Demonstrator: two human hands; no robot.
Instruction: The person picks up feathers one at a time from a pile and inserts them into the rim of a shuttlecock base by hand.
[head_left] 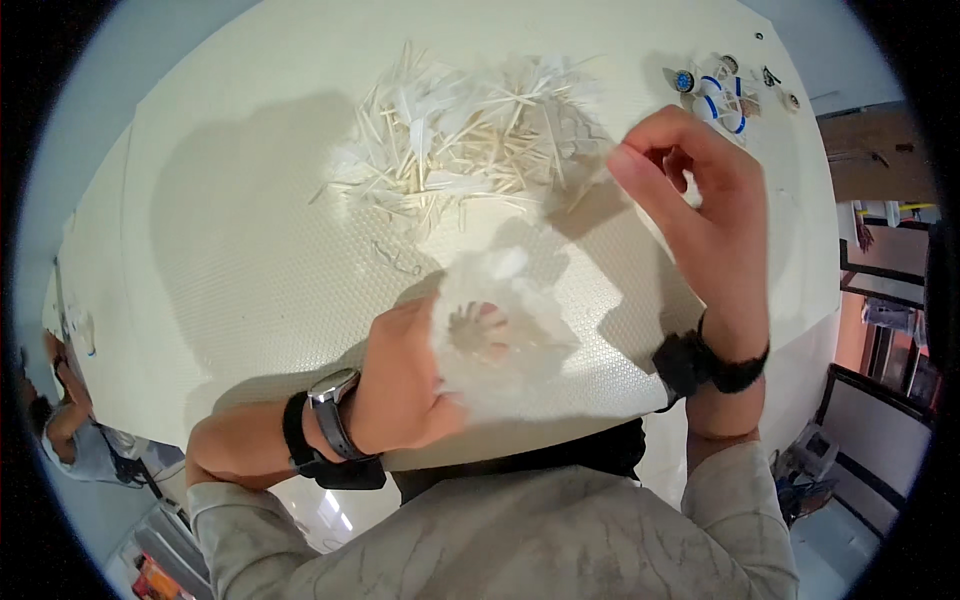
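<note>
Left hand [405, 375] clenched round a clear bag [500, 330], mouth up, low over the near bench [230, 250] edge. Right hand [700, 215] raised, fingers curled, pinching something too blurred to tell. Sticks [460, 140] piled beyond. Best keep the bag mouth wide and steady

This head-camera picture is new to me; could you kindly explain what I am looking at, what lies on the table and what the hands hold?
It is taken by a wide-angle camera worn on a person's head, looking down, so edges curve. The left hand holds a clear plastic bag, fingers inside its mouth. The right hand is raised with curled fingers; whether it pinches anything is unclear. On the white table lies a pile of thin wooden sticks and white wrappers, with small blue-and-white parts at the far right.
</note>
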